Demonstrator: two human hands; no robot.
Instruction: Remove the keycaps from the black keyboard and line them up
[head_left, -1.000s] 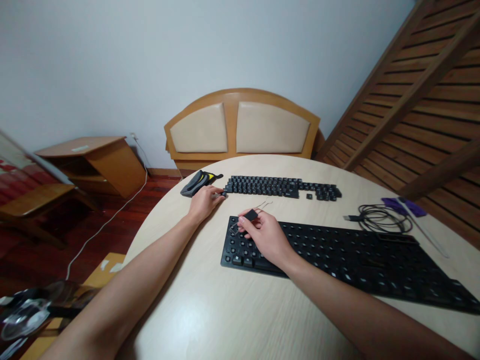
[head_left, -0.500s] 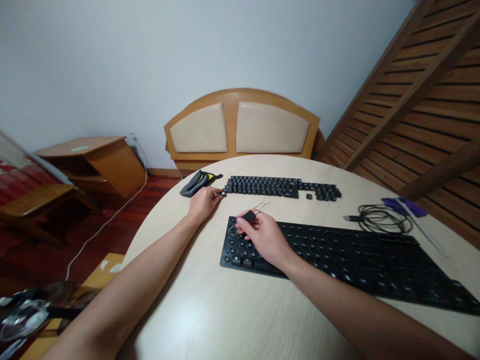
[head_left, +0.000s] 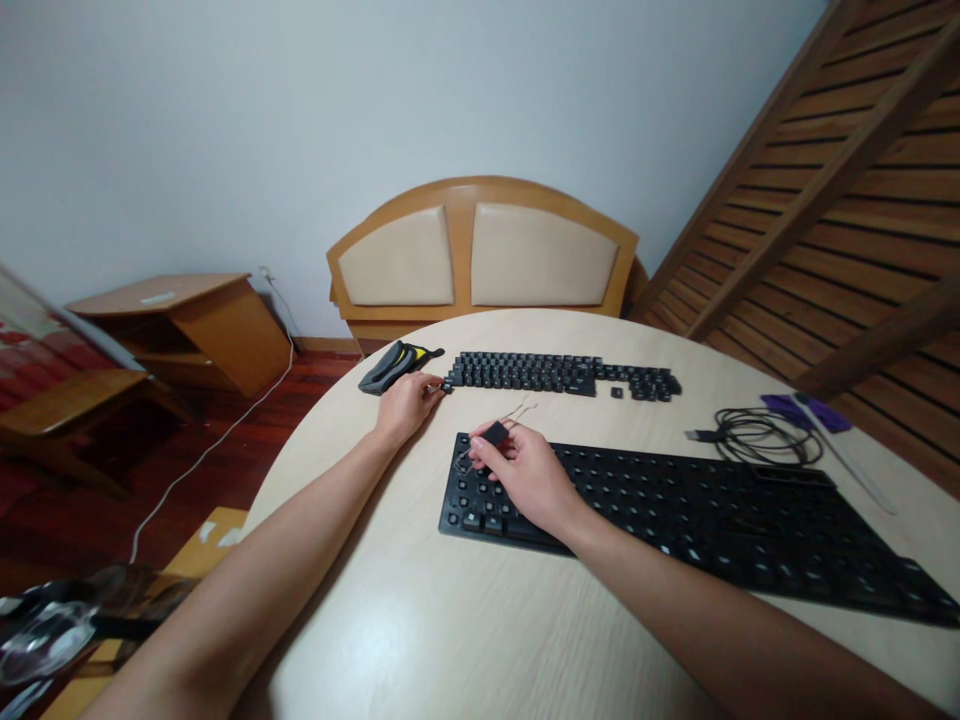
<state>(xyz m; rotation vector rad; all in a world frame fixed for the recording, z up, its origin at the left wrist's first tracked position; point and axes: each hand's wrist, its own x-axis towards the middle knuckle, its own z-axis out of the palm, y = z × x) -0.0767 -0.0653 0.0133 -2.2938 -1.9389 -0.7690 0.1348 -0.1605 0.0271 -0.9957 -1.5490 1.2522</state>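
My left hand (head_left: 406,403) pinches a small black keycap (head_left: 448,385) at the left end of the rows of loose keycaps (head_left: 517,373). My right hand (head_left: 529,470) grips a keycap puller (head_left: 495,433) by its black handle, with wire loops sticking out at both ends. Under that hand lies a black keyboard (head_left: 675,510), most of its keys bare switches, with some caps along its bottom row. One single keycap (head_left: 617,393) lies apart, below the right part of the rows.
A black and yellow object (head_left: 397,366) rests beyond my left hand. To the right are a coiled USB cable (head_left: 757,437), a purple cloth (head_left: 825,412) and a thin white stick (head_left: 844,455). A wooden headboard (head_left: 463,255) stands behind the round table (head_left: 390,600).
Both hands stay almost in place; the view shifts very slightly. My left hand still pinches the keycap and my right hand still holds the puller over the keyboard.
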